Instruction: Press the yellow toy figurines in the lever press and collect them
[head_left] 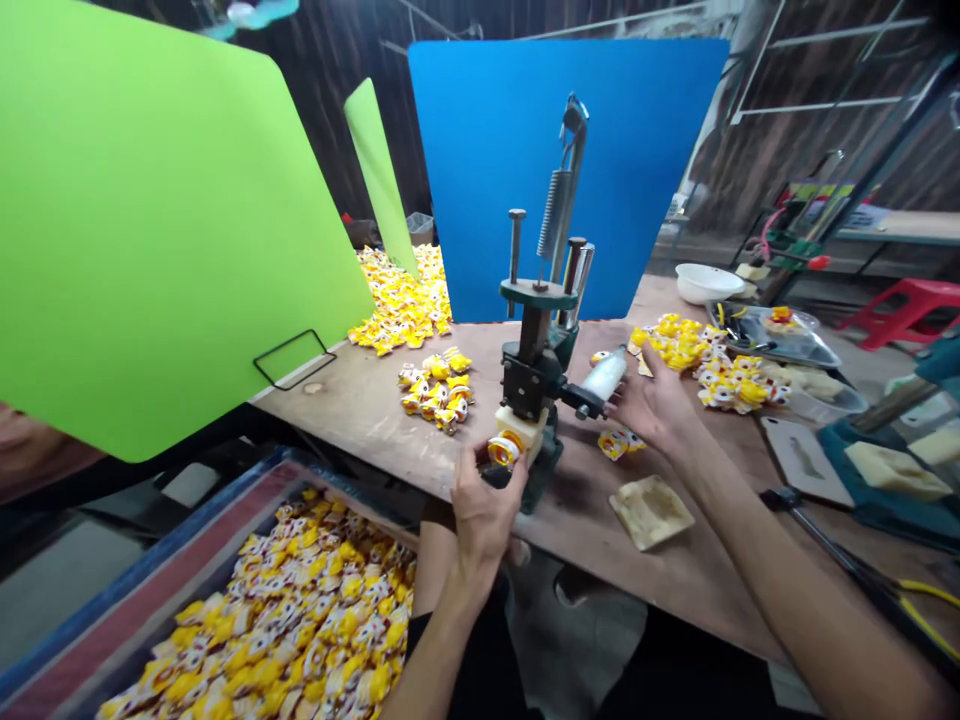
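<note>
A green hand press [534, 350] with a tall spring stands at the table's front edge. My left hand [480, 505] is closed around a small yellow-and-white plastic toy figure [506, 449], thumb on one side and fingers on the other. The figure sits against the cream block [523, 428] under the press's ram. Beside the press lever's white-wrapped handle [604, 374] is my right hand [654, 405], open, thumb raised and apart. Its fingertips are partly behind the handle; whether they touch it I cannot tell. Just below lies another toy figure [619, 443].
A small group of figures [437, 388] lies left of the press, a bigger pile [405, 300] behind. More figures [679, 345] lie at right. A blue-rimmed bin [217, 545] full of figures stands below left. A cream block [651, 512], blue board [480, 180] and green board [150, 220] surround the press.
</note>
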